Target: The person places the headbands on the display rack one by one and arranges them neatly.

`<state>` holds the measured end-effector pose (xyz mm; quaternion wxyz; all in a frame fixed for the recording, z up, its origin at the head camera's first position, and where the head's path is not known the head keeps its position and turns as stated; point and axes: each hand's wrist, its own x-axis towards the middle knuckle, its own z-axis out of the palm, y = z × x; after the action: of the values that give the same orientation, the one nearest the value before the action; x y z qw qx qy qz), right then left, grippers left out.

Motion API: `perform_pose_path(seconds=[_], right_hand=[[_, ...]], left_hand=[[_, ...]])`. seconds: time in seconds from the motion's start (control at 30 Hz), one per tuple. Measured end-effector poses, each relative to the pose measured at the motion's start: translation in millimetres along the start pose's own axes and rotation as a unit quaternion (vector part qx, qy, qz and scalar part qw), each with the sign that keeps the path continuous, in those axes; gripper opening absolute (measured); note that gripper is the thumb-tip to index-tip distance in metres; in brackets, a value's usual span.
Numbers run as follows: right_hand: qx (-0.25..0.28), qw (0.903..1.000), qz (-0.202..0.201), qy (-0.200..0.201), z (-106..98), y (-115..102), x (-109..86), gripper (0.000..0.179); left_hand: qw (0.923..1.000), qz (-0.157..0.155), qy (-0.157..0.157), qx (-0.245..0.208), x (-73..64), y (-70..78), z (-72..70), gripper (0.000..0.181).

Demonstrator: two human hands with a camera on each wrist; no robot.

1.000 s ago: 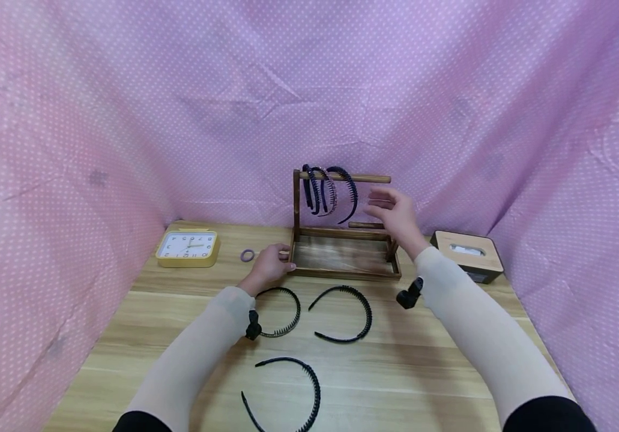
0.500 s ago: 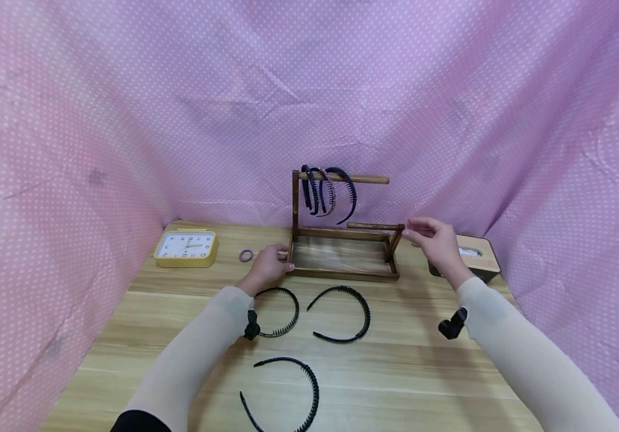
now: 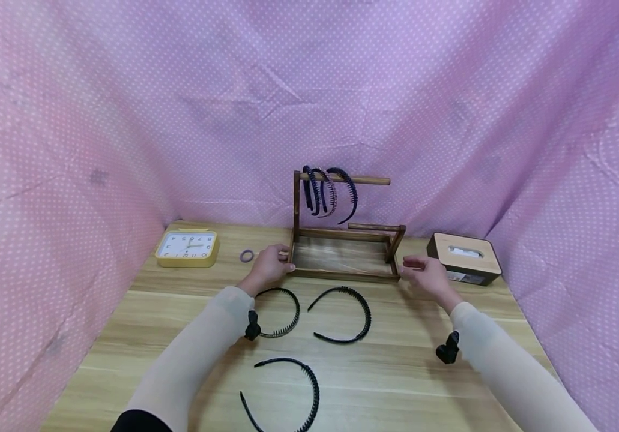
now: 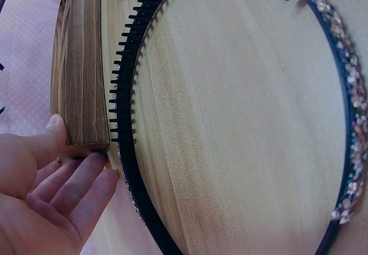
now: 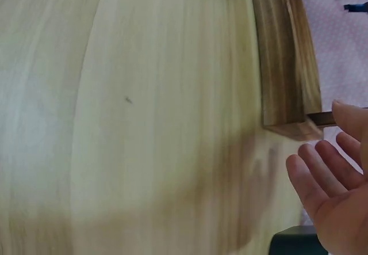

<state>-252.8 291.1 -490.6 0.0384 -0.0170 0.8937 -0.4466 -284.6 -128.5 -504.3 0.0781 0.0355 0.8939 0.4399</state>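
Note:
A brown wooden headband rack (image 3: pixel 344 275) stands at the back of the table, with several headbands (image 3: pixel 348 192) hanging on its upper bar. My left hand (image 3: pixel 268 265) holds the rack's left front corner; in the left wrist view the thumb lies at the rim of the dark wood (image 4: pixel 85 65), with the fingers against its end. Beside the rack's right end my right hand (image 3: pixel 427 276) has loosely bent fingers and holds nothing. In the right wrist view a small gap shows between its fingertips and the rack's end (image 5: pixel 290 129).
Three black toothed headbands lie in front: one by the left wrist (image 3: pixel 296 309), one at centre (image 3: pixel 368 312), one nearest (image 3: pixel 317 393). A yellow clock (image 3: pixel 187 262) and purple ring (image 3: pixel 247 255) are left. A tissue box (image 3: pixel 479 258) is right; pink cloth (image 3: pixel 309 108) hangs behind.
My right hand has moved from near the upper bar to the right, past the lower bar's post, and down beside the rack's base. The left hand stays at its corner.

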Motion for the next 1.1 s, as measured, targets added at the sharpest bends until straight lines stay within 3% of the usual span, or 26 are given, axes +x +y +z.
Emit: perform_pose_path(seconds=[0.1, 0.37, 0.73, 1.0, 1.1], right_hand=[[0.038, 0.9988, 0.02, -0.025, 4.4, 7.7, 1.0, 0.053], [0.038, 0.9985, 0.023, -0.032, 11.9, 24.2, 7.4, 0.051], [0.073, 0.9946, 0.033, -0.065, 12.2, 20.1, 14.9, 0.049], [0.067, 0.9943, 0.04, -0.072, 12.0, 15.2, 18.1, 0.05], [0.066, 0.9942, 0.041, -0.074, 12.4, 13.8, 18.7, 0.051]], left_hand=[[1.0, 0.001, -0.002, 0.002, -1.0, 1.0, 1.6, 0.055], [1.0, 0.006, -0.007, -0.003, -1.9, 4.2, 3.8, 0.056], [0.9999, 0.012, -0.008, 0.01, 0.2, 2.5, 1.5, 0.056], [0.9995, 0.028, -0.012, -0.001, -12.7, 4.8, -7.7, 0.051], [0.9985, 0.052, -0.011, 0.009, -21.6, 2.9, -12.4, 0.046]])
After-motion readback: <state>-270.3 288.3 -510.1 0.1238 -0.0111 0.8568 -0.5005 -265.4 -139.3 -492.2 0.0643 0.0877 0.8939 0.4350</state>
